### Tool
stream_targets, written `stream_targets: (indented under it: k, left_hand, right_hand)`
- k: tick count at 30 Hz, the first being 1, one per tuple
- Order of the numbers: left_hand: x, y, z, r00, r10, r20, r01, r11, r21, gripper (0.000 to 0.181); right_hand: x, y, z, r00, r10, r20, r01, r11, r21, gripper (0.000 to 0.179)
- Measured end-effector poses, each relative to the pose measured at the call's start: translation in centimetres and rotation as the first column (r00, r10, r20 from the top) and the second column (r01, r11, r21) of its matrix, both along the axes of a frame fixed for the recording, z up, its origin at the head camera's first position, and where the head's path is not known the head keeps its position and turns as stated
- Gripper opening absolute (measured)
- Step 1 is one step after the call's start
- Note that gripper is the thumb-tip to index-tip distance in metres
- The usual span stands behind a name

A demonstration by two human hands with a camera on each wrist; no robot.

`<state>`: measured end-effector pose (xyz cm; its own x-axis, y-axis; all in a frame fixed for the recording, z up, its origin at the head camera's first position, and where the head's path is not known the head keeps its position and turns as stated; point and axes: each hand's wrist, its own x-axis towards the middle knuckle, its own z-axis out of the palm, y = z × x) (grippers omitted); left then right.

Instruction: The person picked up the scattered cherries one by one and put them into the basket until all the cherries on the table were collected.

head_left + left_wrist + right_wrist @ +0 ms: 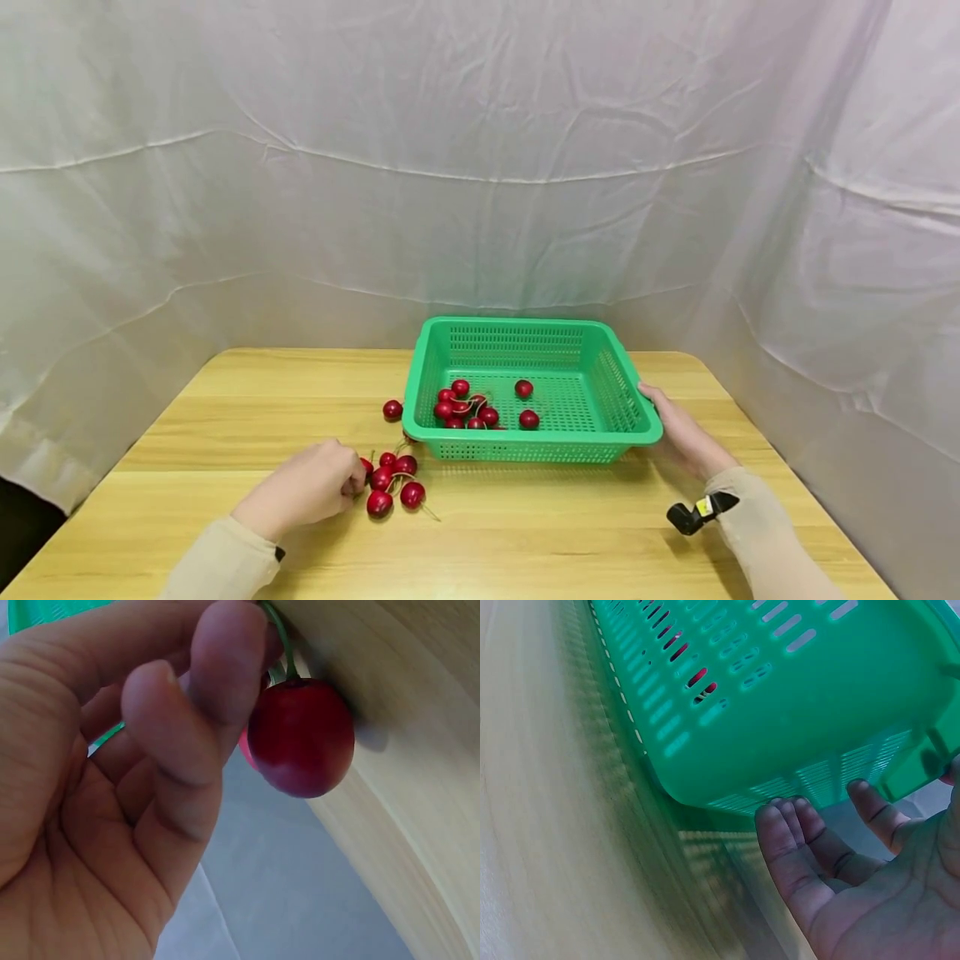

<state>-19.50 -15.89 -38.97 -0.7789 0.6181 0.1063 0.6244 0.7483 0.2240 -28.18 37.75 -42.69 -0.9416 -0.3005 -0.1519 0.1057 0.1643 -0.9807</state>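
Observation:
My left hand [311, 483] is low over the table at the left edge of a small pile of red cherries [382, 478]. Its fingers are curled, and in the left wrist view a dark red cherry [301, 739] hangs by its green stem from the fingertips, where the stem's upper end is hidden. A green plastic basket [525, 437] sits on the table with several cherries inside, mostly at its left. The right hand [686, 429] grips the basket's right side, thumb at the rim and fingers [786, 855] against the outside wall.
A single cherry [392, 410] lies by the basket's left side, and another cherry [411, 437] is partly hidden at its front left corner. The wooden table [570, 533] is backed by a pale hanging cloth [480, 233].

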Motion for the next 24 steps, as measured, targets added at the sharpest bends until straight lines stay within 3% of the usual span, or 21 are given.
stream_targets:
  k: [4,24]
  left_hand:
    - [-0.19,-0.22,-0.14,1.0,-0.02,-0.005,0.02,1.0,0.001,0.031]
    - [0.03,0.12,-0.33,1.0,0.028,0.004,-0.028,0.999,-0.017,0.04]
  right_hand:
    - [0.05,0.01,-0.09,1.0,0.002,-0.012,-0.002,1.0,-0.014,0.076]
    - [0.03,0.01,-0.06,0.999,0.007,-0.034,-0.007,1.0,0.001,0.078]
